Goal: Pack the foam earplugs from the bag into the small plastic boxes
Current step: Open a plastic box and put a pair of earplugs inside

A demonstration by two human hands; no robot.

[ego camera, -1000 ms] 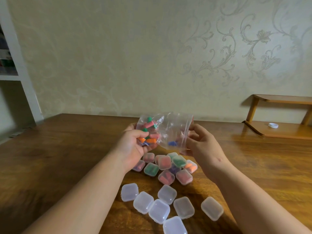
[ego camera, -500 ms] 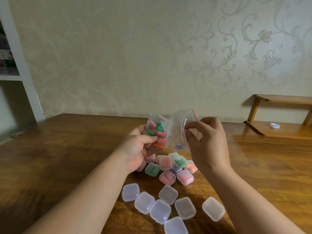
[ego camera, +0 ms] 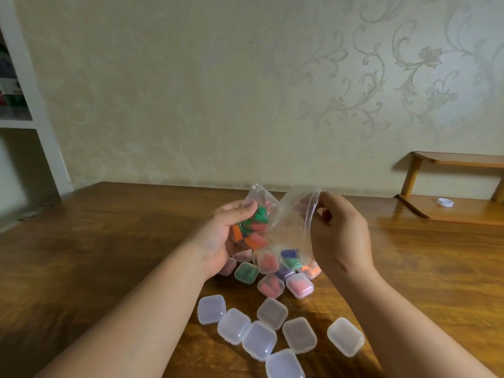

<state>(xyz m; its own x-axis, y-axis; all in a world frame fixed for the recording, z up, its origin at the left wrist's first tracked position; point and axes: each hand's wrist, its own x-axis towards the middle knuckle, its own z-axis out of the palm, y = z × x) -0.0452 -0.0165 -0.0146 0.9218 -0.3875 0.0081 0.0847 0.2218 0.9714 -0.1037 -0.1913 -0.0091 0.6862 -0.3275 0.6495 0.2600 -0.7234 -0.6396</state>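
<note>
A clear zip bag (ego camera: 290, 223) is held up above the wooden table (ego camera: 95, 255). My left hand (ego camera: 226, 236) grips its lower end, where green, orange and pink foam earplugs (ego camera: 252, 229) are bunched. My right hand (ego camera: 341, 233) pinches the bag's mouth edge with its red zip strip. A blue earplug (ego camera: 289, 253) lies loose lower in the bag. Below the bag, several shut small boxes (ego camera: 270, 275) hold coloured earplugs. Nearer to me lie several shut empty clear boxes (ego camera: 259, 330).
A low wooden shelf (ego camera: 458, 211) stands at the right against the wall, with a white cap (ego camera: 445, 202) on it. A white bookcase (ego camera: 24, 126) fills the left edge. Patterned wallpaper backs the table.
My right hand has moved up along the bag's mouth edge and drawn it upward and to the right. The earplugs have gathered in the end gripped by my left hand.
</note>
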